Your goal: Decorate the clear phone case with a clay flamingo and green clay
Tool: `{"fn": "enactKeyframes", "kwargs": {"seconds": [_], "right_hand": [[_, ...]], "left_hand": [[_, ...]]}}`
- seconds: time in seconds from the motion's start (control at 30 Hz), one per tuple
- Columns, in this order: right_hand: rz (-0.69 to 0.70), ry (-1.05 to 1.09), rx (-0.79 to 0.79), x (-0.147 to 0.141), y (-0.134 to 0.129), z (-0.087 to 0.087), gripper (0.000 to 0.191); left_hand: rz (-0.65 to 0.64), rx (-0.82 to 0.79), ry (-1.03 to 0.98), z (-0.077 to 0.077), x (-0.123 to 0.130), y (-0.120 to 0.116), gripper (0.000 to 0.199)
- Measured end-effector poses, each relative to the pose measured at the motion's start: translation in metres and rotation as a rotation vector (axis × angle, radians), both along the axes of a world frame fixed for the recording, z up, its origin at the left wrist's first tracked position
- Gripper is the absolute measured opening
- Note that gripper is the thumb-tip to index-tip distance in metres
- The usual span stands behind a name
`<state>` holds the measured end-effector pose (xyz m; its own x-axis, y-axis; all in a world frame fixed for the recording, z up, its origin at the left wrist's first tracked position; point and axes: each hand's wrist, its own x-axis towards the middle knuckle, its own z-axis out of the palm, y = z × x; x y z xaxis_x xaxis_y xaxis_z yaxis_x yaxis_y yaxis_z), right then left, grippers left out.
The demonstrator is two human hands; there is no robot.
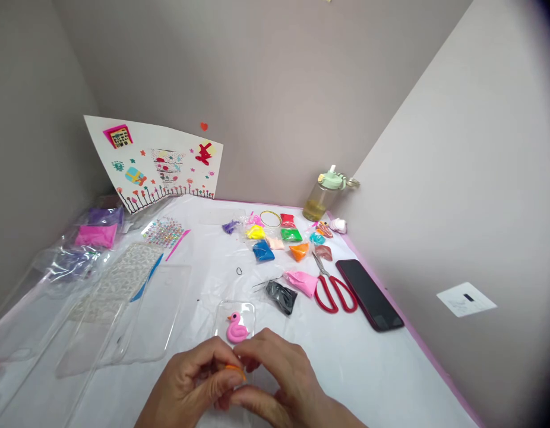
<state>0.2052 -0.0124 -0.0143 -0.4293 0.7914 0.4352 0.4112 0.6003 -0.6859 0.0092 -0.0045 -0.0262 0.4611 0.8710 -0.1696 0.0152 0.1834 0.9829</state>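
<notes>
You can read no words or numbers here. The white card [457, 302] on the wall [453, 190] to your right bears faint marks too small to make out; dark marks [120, 138] on the decorated poster [181, 142] are equally illegible.

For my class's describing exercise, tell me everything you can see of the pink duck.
The pink duck looks like modelling clay, smooth and rounded, with a curved wing, dark eye and orange beak facing left in the picture. It lies on a clear case; the right hand is close by, though contact can't be told.
</notes>
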Motion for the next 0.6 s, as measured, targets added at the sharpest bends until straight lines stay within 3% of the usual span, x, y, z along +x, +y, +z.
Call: {"fn": "enactKeyframes", "kwargs": {"seconds": [0.17, 0.37, 0.6], "right_hand": [[-0.051, 0.084, -0.027, -0.001, 0.003, 0.001, 0.023], [-0.057, 0.097, -0.034, 0.000, 0.002, 0.008, 0.017], [-0.054, 0.127, 0.047, 0.002, 0.004, 0.007, 0.005]], "left_hand": [[0.010, 0.137, 0.083, 0.005, 0.003, 0.000, 0.029], [0.065, 0.042, -0.011, 0.007, 0.003, 0.002, 0.013], [0.131, 0.131, -0.007, 0.009, 0.001, 0.002, 0.007]]}}
